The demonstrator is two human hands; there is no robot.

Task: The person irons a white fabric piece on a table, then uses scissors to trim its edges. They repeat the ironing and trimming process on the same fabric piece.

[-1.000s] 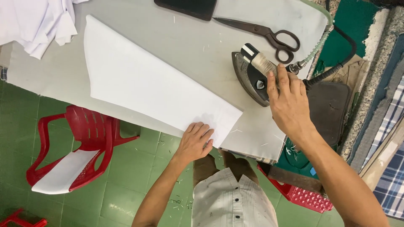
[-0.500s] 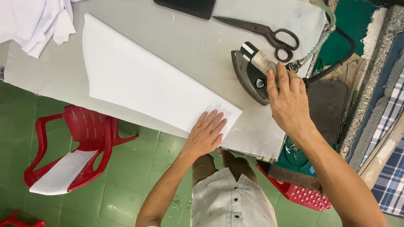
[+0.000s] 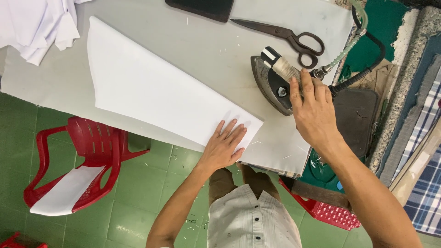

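A long folded piece of white fabric (image 3: 156, 87) lies across the grey ironing table (image 3: 220, 46). My left hand (image 3: 225, 146) rests flat on the fabric's near right corner, fingers spread. My right hand (image 3: 314, 112) is closed around the handle of a dark steam iron (image 3: 271, 82), which sits on the table just right of the fabric. A hose and a black cable (image 3: 353, 46) run from the iron's back end toward the far right.
Black-handled scissors (image 3: 287, 34) and a flat black object (image 3: 202, 7) lie at the table's far edge. White cloth (image 3: 36, 23) is heaped at the far left. A red plastic chair (image 3: 82, 160) with white fabric on its seat stands on the green floor; a red basket (image 3: 330, 213) is below right.
My left hand has slid forward along the fabric's corner and flattened on it. My right hand stays on the iron's handle, and the iron has barely moved.
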